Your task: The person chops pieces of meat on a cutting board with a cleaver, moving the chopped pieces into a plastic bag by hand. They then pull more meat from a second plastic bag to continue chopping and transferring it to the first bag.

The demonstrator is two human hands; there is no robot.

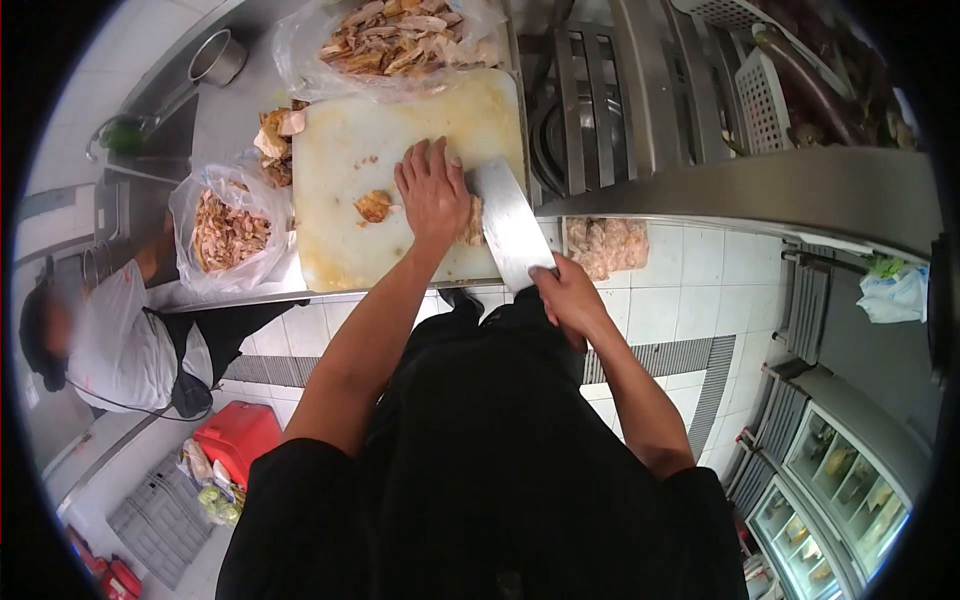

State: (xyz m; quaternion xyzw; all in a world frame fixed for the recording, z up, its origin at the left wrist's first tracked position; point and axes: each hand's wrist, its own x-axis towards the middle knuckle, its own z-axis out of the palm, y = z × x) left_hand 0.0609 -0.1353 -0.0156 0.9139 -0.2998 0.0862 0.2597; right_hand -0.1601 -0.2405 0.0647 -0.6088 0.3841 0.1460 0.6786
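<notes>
My left hand point(434, 196) lies flat on the white cutting board point(330, 150), fingers stretched forward. Beside its palm edge, a piece of cooked meat point(473, 222) shows between the hand and the blade; part of it is hidden. My right hand point(572, 298) is wrapped round the handle of a cleaver point(512, 228), whose broad blade stands at the board's right edge, close to the left hand. Left of my left hand, a browned chunk of meat point(373, 206) rests on the board among small crumbs.
A plastic bag of sliced meat point(400, 45) lies behind the board. At left are a bag of chopped meat point(230, 232), larger meat pieces point(274, 145) and a metal pot point(218, 58). A metal rail point(740, 195) runs at right. A co-worker point(130, 335) is at far left.
</notes>
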